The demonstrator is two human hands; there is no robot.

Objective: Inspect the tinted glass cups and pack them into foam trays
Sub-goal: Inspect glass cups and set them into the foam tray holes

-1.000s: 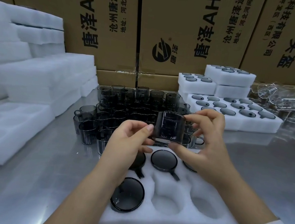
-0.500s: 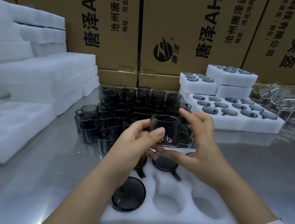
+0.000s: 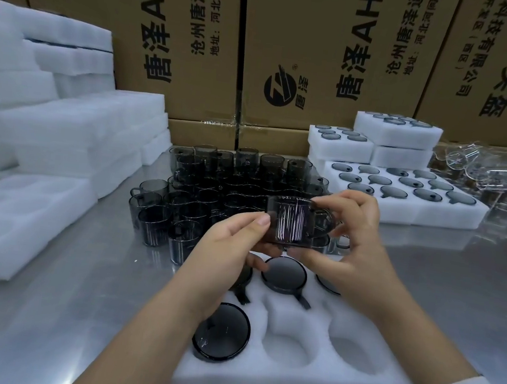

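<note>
The cup (image 3: pixel 289 222) has turned since the earlier frame: its ribbed side now faces the camera, with the handle at 3 o'clock.

Both hands hold it in the air over the far edge of the tray (image 3: pixel 287 382), at the centre of the view. The left hand (image 3: pixel 233 246) pinches its 9 o'clock wall with the thumb, and the right hand (image 3: pixel 353 244) curls round the handle side, fingers on the rim and thumb under the base. The tray lies at 6 o'clock on the steel table (image 3: pixel 77 282); dark cups sit base-up in its pockets, and two pockets at its 5 o'clock corner are bare. Loose cups (image 3: pixel 230 189) crowd at 12 o'clock just behind the hands. Packed trays (image 3: pixel 402 208) stand at 2 o'clock, foam stacks (image 3: pixel 46 136) at 9 o'clock, and boxes (image 3: pixel 181 41) behind them.
</note>
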